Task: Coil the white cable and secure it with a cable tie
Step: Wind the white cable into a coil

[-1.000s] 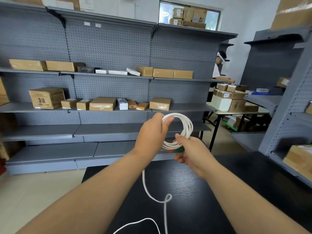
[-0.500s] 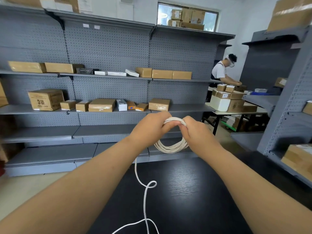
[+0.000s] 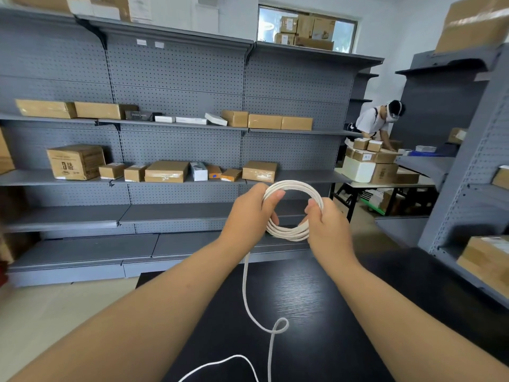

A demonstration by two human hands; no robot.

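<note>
- The cable [image 3: 287, 233] is mostly wound into a coil [image 3: 296, 186] of several turns, held in the air above the far edge of the dark surface [image 3: 358, 312], with its opening facing the camera.
- The left hand [image 3: 249, 213] grips the coil's left side, thumb pressed over the strands at the top and fingers curled through the ring.
- The right hand [image 3: 327, 224] grips the right side, thumb on the strands and fingers closed round the bundle. The two hands sit opposite each other across the ring, apart.
- The unwound tail [image 3: 244, 282] leaves the coil at its lower left, just under the left hand, and drops to the surface. There it runs toward the person, twists into a small kink [image 3: 279, 325] and passes out of the bottom of the view.
- So the slack lies below both hands and nearer the body, with its long axis running near-to-far. It feeds in on the left hand's side.
- My reading is that coiling is well along but not finished. The next turn probably needs one hand to hold the ring while the other draws slack up. The kink may need shaking out first, or it will wind in as a twist.
- No tie shows in either hand or on the surface. Whether one is tucked in a palm I cannot tell.
- Behind stand grey shelves [image 3: 179, 78] with boxes [image 3: 75, 161].
</note>
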